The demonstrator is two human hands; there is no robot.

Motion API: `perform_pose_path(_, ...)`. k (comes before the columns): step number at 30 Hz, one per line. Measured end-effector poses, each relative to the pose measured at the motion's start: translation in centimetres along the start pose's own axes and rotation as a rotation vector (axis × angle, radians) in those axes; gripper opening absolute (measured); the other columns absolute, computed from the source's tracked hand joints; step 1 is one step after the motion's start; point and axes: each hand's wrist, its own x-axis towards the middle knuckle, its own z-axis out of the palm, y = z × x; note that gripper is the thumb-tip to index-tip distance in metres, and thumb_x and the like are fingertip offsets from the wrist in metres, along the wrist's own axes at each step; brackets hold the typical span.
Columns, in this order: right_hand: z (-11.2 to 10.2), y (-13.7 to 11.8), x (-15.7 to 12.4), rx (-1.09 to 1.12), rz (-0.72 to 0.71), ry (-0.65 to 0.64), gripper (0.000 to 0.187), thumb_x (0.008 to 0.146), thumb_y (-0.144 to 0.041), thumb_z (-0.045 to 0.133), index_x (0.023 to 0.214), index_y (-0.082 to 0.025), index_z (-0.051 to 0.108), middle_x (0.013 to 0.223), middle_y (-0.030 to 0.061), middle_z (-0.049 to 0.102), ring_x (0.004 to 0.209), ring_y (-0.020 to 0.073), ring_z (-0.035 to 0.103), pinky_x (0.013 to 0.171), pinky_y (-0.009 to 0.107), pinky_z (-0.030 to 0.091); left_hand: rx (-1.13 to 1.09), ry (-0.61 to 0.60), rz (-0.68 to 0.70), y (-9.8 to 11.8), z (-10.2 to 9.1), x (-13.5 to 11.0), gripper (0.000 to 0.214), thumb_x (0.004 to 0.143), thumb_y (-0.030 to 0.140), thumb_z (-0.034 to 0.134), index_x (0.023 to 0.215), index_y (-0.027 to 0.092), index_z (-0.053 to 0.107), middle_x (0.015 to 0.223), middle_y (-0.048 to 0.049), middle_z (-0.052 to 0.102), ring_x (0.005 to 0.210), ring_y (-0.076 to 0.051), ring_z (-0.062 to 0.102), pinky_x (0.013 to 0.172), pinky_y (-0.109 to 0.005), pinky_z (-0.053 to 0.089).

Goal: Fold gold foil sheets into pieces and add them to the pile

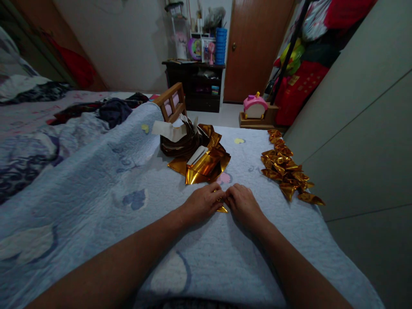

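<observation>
Both hands meet at the middle of the bed over a small piece of gold foil paper point(222, 209). My left hand point(202, 202) is closed on its left part, fingers curled over it. From the other side my right hand point(243, 204) pinches it with the fingertips, which nearly touch the left ones. Most of the piece is hidden under the fingers; a pointed corner sticks out below. Just beyond the hands lie loose gold foil sheets point(206, 167), beside a rounded stack of brown-edged paper point(178, 146) with white pieces on top. Folded gold paper ingots point(283, 169) are heaped to the right.
A light blue patterned quilt point(128, 240) covers the bed. A pale cabinet point(363, 141) rises along the right edge. Beyond the bed's foot are a pink toy point(255, 106), a dark shelf unit point(196, 90) and a wooden door point(249, 51). Rumpled bedding point(74, 133) lies left.
</observation>
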Motion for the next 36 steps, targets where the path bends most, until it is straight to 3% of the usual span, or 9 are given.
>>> perform_pose_path(36, -0.40, -0.62, 0.25, -0.051, 0.030, -0.026, 0.011, 0.096, -0.018, 0.057, 0.090, -0.018, 0.066, 0.093, 0.0063, 0.064, 0.086, 0.0202, 0.055, 0.075, 0.032, 0.031, -0.004, 0.011, 0.049, -0.16, 0.01, -0.07, 0.016, 0.098, 0.021, 0.054, 0.105, 0.022, 0.069, 0.104, -0.0048, 0.064, 0.090, -0.016, 0.062, 0.080, -0.026, 0.049)
